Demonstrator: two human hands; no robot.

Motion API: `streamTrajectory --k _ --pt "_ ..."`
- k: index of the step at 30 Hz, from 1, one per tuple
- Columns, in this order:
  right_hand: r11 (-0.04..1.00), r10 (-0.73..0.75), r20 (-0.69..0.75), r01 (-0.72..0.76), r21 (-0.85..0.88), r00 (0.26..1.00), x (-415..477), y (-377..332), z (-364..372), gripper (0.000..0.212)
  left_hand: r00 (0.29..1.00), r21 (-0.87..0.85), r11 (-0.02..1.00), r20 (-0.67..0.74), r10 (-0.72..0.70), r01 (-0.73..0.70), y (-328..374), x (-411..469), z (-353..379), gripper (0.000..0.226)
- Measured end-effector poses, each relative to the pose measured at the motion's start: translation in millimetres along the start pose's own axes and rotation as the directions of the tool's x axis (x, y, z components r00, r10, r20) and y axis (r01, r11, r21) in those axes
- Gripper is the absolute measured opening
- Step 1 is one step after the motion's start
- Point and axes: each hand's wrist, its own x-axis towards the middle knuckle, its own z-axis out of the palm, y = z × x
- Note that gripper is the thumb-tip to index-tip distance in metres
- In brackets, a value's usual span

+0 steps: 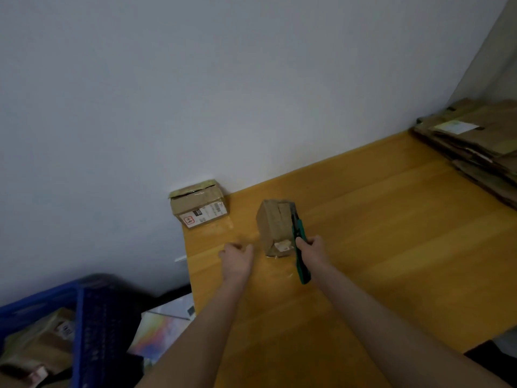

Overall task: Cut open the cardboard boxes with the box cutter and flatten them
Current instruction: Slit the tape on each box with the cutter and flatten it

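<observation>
Right hand [311, 247]: fingers wrapped round green box cutter [298, 236], held along the 3 o'clock side of small box [274, 225] on bench [391, 242]. Left hand [237, 254]: loosely curled, empty, at 9 o'clock.

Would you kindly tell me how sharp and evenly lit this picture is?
Head view: dim, flat light, no hard shadows; the left hand and blue crate look blurred; wide-angle distortion slants the table; the box cutter in the right hand reads clearly.
</observation>
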Motion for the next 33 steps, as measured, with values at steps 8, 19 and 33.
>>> streamTrajectory --k 8,19,33 --pt "0.976 0.164 -0.071 -0.151 0.158 0.984 23.7 12.2 1.1 0.025 0.882 0.278 0.838 0.107 0.460 -0.470 68.5 55.0 3.6 0.072" --pt "0.984 0.091 -0.059 -0.081 0.160 0.994 37.1 -6.0 -10.9 0.021 0.917 0.472 0.807 0.343 0.203 -0.355 32.2 60.2 -2.0 0.064" --pt "0.990 0.088 0.072 -0.095 0.103 0.994 24.4 -10.8 -10.6 0.032 0.766 0.771 0.202 0.492 0.414 -0.605 27.0 20.5 8.8 0.121"
